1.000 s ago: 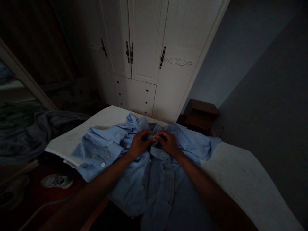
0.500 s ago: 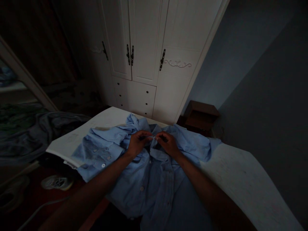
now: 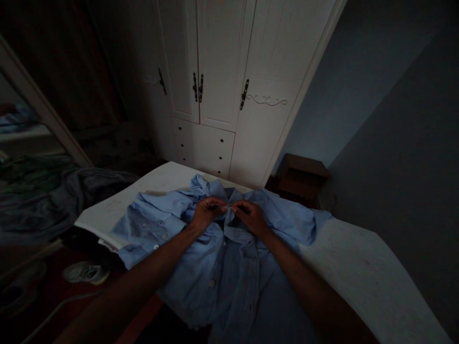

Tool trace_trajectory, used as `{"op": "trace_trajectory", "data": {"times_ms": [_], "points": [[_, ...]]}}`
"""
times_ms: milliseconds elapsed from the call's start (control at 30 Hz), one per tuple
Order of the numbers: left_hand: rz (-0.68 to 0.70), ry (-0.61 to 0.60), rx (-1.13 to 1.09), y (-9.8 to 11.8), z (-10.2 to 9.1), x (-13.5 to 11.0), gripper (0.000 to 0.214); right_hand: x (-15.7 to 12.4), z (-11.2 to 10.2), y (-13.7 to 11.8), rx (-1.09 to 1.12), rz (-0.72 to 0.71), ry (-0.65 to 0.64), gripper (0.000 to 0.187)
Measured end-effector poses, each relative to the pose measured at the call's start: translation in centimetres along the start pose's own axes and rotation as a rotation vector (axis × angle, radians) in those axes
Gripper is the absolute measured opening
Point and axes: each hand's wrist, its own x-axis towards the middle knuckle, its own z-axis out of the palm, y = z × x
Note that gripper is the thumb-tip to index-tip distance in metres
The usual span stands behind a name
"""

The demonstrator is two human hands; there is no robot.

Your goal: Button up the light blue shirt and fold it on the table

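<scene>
Shirt (image 3: 229,272): light blue, buttoned type, lying front-up on the table (image 3: 358,267). Collar end is away from the camera; the lower part hangs over the table's near edge. One sleeve is spread to the left, its cuff buttons showing, and the cloth is rumpled at both shoulders.

Left hand (image 3: 206,213): fingers curled, pinching the shirt's cloth at the collar opening. Right hand (image 3: 251,217): the same, pinching the opposite edge of the opening. Fingertips of the two hands meet, touching or nearly so, at the top of the placket. A small pale speck sits between them, too small to identify. Both forearms reach in from the bottom of the frame across the shirt front.

Table: white top with some smudges, set corner-on to the view.

Surroundings: white wardrobe (image 3: 222,71) with dark handles stands behind the table. Brown nightstand (image 3: 301,174) sits to its right against the blue wall. Dark heap of cloth (image 3: 53,196) is at left, and a shoe (image 3: 84,273) lies on the floor below it. The room is dim.
</scene>
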Motion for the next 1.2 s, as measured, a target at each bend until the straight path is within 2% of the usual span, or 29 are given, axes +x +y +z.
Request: {"op": "trace_trajectory", "data": {"times_ms": [200,433,567,667,733,833,900,967,1067,1133,1200], "points": [[-0.086,0.098,-0.162,0.6,0.0,0.0,0.037,0.1,-0.1,0.9,0.057,0.063,0.015,0.017],[-0.076,0.07,-0.136,1.4,-0.6,0.6,0.033,0.4,-0.8,1.2,0.088,0.02,0.044,0.011],[0.058,0.068,0.085,1.5,-1.3,0.6,0.027,0.9,-2.1,1.0,0.133,-0.02,0.072,0.01],[0.175,-0.006,0.345,1.4,-1.2,0.2,0.027,1.4,-3.1,0.6,0.204,-0.006,0.045,0.01],[0.298,-0.029,0.548,1.4,-1.0,-0.2,0.028,1.7,-3.6,0.1,0.22,-0.007,-0.011,0.011],[0.501,0.001,0.827,1.5,-0.8,-0.6,0.035,1.8,-4.1,-1.0,0.176,-0.031,-0.123,0.016],[0.569,0.025,0.96,1.5,-0.9,-0.7,0.038,1.6,-4.1,-1.9,0.154,-0.055,-0.213,0.021],[0.584,0.007,1.051,1.4,-0.9,-0.8,0.039,1.4,-3.8,-2.6,0.143,-0.076,-0.313,0.026],[0.551,-0.106,1.122,1.1,-0.9,-0.7,0.028,1.0,-3.0,-3.3,0.08,-0.065,-0.411,0.025],[0.52,-0.16,1.131,0.9,-0.8,-0.7,0.018,0.8,-2.2,-3.6,-0.001,-0.05,-0.383,0.02],[0.497,-0.165,1.123,0.8,-0.8,-0.8,0.016,0.7,-1.5,-3.7,-0.095,-0.068,-0.3,0.016]]}}
